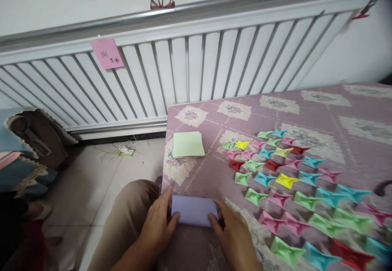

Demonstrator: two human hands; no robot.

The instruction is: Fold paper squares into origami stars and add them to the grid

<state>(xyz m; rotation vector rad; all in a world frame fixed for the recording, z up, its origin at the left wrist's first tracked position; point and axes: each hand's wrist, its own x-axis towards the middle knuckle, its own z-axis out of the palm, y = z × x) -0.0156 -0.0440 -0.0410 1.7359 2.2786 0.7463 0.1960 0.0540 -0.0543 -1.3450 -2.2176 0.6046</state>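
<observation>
Both hands press a folded lavender paper (194,210) flat against the near edge of the desk (321,112), which is covered in a purple floral cloth. The left hand (159,226) lies with its fingers spread loosely, the thumb and fingertips pinning the paper's left end; the right hand (234,234) does the same at the right end, fingers extended and resting on the sheet rather than curled round it. Held this way from both ends, the paper seems kept taut and still, as suits creasing a fold. The paper is a rectangle whose long axis runs from one hand to the other, parallel to the desk's near edge, its flat face up. Beyond the left hand lies a stack of square papers (188,144) with a pale green sheet on top. Beyond and beside the right hand, rows of folded paper shapes (284,181) in pink, green, blue, red and yellow lie spread out.
</observation>
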